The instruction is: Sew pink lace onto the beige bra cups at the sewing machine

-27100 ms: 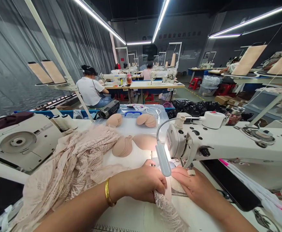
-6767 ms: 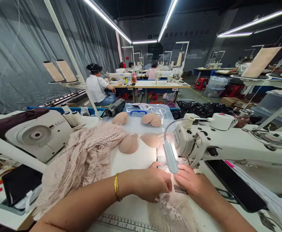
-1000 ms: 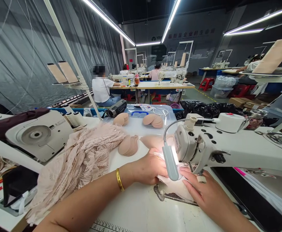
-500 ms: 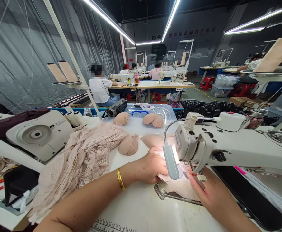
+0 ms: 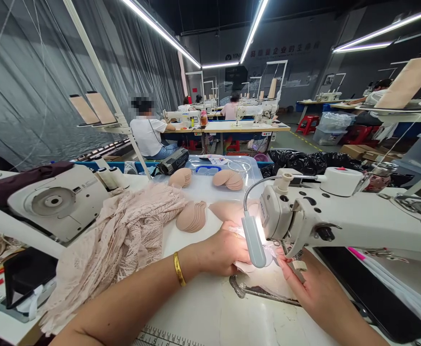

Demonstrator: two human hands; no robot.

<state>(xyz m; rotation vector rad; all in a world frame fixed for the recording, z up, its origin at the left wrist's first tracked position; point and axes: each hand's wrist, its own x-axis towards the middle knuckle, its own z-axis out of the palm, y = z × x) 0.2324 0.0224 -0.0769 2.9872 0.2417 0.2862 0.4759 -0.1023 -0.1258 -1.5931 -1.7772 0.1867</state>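
Observation:
Under the head of a white sewing machine point(image 5: 297, 206) lies a pale pink fabric piece point(image 5: 244, 265), brightly lit by a grey gooseneck lamp point(image 5: 254, 242) that hides its middle. My left hand point(image 5: 227, 247), with a gold bangle at the wrist, has its fingers bent and closed on the fabric left of the needle area. On the other side, my right hand point(image 5: 306, 281) pinches the fabric's edge between thumb and fingers, partly behind the machine's front parts. The needle and the stitch line cannot be made out.
Beige lace fabric point(image 5: 124, 230) is heaped at the left beside another machine point(image 5: 59, 202). Stacked beige bra cups point(image 5: 191, 217) lie behind my left hand, with more on a clear plastic box point(image 5: 203, 190). A black phone-like slab point(image 5: 369, 293) lies at the right. Several people sit at machines farther back.
The whole view has shifted very slightly. Both hands stay almost in place on the fabric, with only a tiny movement of the fingers.

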